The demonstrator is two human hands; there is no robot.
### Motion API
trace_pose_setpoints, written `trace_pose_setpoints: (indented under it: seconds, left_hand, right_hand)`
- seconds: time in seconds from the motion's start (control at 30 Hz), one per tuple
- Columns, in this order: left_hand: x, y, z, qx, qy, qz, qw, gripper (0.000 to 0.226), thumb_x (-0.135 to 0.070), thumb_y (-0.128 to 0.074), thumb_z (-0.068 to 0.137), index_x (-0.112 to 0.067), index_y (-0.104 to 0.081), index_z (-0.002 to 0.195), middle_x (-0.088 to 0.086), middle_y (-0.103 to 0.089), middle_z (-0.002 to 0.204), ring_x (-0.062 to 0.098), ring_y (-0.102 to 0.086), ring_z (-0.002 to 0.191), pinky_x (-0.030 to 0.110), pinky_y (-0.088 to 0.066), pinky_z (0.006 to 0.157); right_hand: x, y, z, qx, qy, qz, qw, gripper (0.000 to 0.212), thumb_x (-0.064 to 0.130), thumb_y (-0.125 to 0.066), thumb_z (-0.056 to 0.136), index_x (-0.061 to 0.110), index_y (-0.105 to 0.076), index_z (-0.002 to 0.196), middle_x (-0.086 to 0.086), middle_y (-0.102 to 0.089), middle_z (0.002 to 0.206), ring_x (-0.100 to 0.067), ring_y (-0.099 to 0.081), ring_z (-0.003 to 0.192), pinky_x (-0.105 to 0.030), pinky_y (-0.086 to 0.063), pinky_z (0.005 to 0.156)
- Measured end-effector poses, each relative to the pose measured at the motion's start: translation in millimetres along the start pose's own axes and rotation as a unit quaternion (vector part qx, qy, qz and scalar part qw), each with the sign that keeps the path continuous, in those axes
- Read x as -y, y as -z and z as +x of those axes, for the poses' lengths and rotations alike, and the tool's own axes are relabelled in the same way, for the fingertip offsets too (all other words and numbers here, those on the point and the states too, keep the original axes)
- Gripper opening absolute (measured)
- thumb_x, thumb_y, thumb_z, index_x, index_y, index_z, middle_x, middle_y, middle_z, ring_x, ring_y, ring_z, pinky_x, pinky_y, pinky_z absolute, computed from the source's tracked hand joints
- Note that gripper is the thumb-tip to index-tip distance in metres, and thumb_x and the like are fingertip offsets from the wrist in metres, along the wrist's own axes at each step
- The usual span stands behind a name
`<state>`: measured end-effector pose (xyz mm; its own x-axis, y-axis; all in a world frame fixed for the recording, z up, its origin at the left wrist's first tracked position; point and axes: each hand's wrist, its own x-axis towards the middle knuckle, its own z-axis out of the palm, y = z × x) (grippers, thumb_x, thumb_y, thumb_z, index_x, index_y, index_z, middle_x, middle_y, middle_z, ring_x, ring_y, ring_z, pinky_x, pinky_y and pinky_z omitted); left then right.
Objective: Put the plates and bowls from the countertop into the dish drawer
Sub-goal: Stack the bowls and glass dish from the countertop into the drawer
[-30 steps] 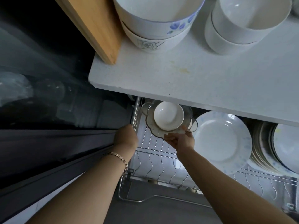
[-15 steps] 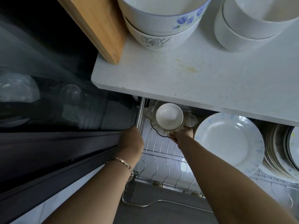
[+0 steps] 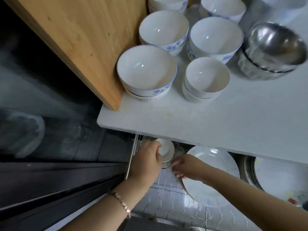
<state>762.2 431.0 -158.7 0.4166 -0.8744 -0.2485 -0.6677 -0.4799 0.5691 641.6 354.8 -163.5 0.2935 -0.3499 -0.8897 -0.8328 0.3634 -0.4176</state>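
Observation:
In the open dish drawer a small white bowl sits in a clear glass dish, half hidden under the countertop edge. My left hand curls round the bowl's left side. My right hand pinches the glass dish's near rim, beside a large white plate lying in the drawer. On the countertop stand stacked blue-flowered bowls, more such stacks behind them, two small white bowls and stacked steel bowls.
A wooden board leans at the countertop's left end, touching the nearest bowl stack. A dark glass panel fills the left. More plates stand stacked at the drawer's right. A wire rack floors the drawer.
My left hand left the drawer's side rail and came onto the small bowl. The view tilted up, bringing the countertop bowls into sight. My right hand stays at the glass dish.

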Motion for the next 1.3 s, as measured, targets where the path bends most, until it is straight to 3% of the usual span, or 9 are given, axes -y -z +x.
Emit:
trace_pose_setpoints:
  seconds: [0.1, 0.3, 0.4, 0.5, 0.67, 0.9, 1.03, 1.17, 1.3]
  left_hand:
    - [-57.6, 25.3, 9.9, -0.089, -0.079, -0.129, 0.984, 0.024, -0.017, -0.047, 0.089, -0.012, -0.066, 0.102, -0.003, -0.067, 0.091, 0.014, -0.065, 0.078, 0.028, -0.054, 0.073]
    - [-135.5, 52.0, 74.3, 0.055, 0.088, -0.351, 0.931, 0.037, -0.024, -0.046, 0.092, -0.021, -0.043, 0.129, 0.001, -0.052, 0.116, 0.025, -0.054, 0.114, 0.044, -0.048, 0.098]
    - [-145.2, 49.7, 95.5, 0.08, 0.147, -0.378, 0.91, 0.041, -0.026, -0.041, 0.095, -0.023, -0.037, 0.136, 0.005, -0.051, 0.128, 0.03, -0.056, 0.112, 0.038, -0.052, 0.084]
    - [-147.6, 52.3, 97.2, 0.118, 0.213, -0.466, 0.851, 0.043, -0.028, -0.039, 0.097, -0.026, -0.034, 0.14, 0.0, -0.046, 0.12, 0.028, -0.061, 0.086, 0.036, -0.052, 0.073]
    - [-140.1, 47.7, 59.9, 0.186, 0.216, -0.432, 0.856, 0.06, -0.028, -0.051, 0.092, -0.035, -0.026, 0.145, 0.012, -0.046, 0.14, 0.032, -0.066, 0.08, 0.04, -0.056, 0.072]
    - [-175.8, 2.1, -59.5, 0.32, 0.17, -0.356, 0.861, 0.049, -0.003, -0.046, 0.088, -0.041, -0.04, 0.118, -0.004, -0.057, 0.099, 0.045, -0.07, 0.087, 0.047, -0.057, 0.083]
    - [-174.6, -61.6, -98.5, 0.361, 0.207, -0.332, 0.847, 0.051, 0.001, -0.043, 0.087, -0.041, -0.037, 0.117, 0.005, -0.058, 0.097, 0.037, -0.069, 0.075, 0.045, -0.058, 0.08]
    - [-161.7, -119.0, -116.2, 0.416, 0.251, -0.281, 0.827, 0.06, -0.007, -0.05, 0.089, -0.036, -0.032, 0.138, -0.001, -0.059, 0.101, 0.028, -0.069, 0.084, 0.04, -0.057, 0.083]
    - [-136.7, -150.2, -118.6, 0.396, 0.29, -0.216, 0.844, 0.054, -0.017, -0.05, 0.092, -0.026, -0.033, 0.142, -0.001, -0.052, 0.108, 0.024, -0.06, 0.096, 0.028, -0.05, 0.08]
  right_hand:
    - [36.6, 52.2, -61.6, 0.009, 0.052, 0.019, 0.998, 0.024, 0.011, -0.045, 0.093, 0.0, -0.06, 0.109, -0.006, -0.061, 0.069, -0.007, -0.059, 0.05, -0.012, -0.046, 0.047]
    - [91.5, 136.2, -74.5, -0.156, 0.078, 0.267, 0.948, 0.052, 0.042, -0.048, 0.092, 0.017, -0.032, 0.135, -0.024, -0.054, 0.109, -0.03, -0.064, 0.065, -0.032, -0.057, 0.06]
    - [95.0, 136.7, -50.4, -0.138, 0.105, 0.355, 0.919, 0.041, 0.025, -0.047, 0.094, 0.01, -0.033, 0.13, -0.023, -0.046, 0.124, -0.036, -0.063, 0.084, -0.042, -0.057, 0.072]
    - [81.3, 130.0, -38.0, -0.131, 0.147, 0.397, 0.896, 0.025, 0.005, -0.039, 0.091, 0.011, -0.039, 0.115, -0.018, -0.048, 0.117, -0.029, -0.06, 0.074, -0.042, -0.055, 0.082]
    - [16.3, 125.4, -70.3, -0.137, 0.143, 0.378, 0.905, 0.044, 0.002, -0.043, 0.089, 0.012, -0.043, 0.132, -0.016, -0.058, 0.111, -0.03, -0.065, 0.078, -0.043, -0.057, 0.081]
    - [-119.8, 114.5, -155.3, -0.089, 0.09, 0.274, 0.953, 0.036, -0.002, -0.039, 0.088, 0.03, -0.053, 0.098, -0.006, -0.065, 0.087, -0.021, -0.07, 0.061, -0.031, -0.061, 0.064]
    - [-189.3, 106.4, -154.8, -0.088, 0.019, 0.24, 0.967, 0.04, -0.001, -0.04, 0.088, 0.029, -0.045, 0.115, -0.006, -0.065, 0.082, -0.016, -0.069, 0.05, -0.026, -0.06, 0.054]
    - [-245.1, 88.6, -117.6, -0.109, -0.055, 0.26, 0.958, 0.047, -0.006, -0.035, 0.087, 0.021, -0.045, 0.124, -0.002, -0.055, 0.088, -0.025, -0.063, 0.069, -0.026, -0.057, 0.044]
    - [-292.0, 69.7, -61.9, -0.119, -0.086, 0.18, 0.973, 0.054, -0.006, -0.036, 0.086, 0.015, -0.043, 0.135, -0.014, -0.053, 0.118, -0.032, -0.052, 0.094, -0.042, -0.057, 0.058]
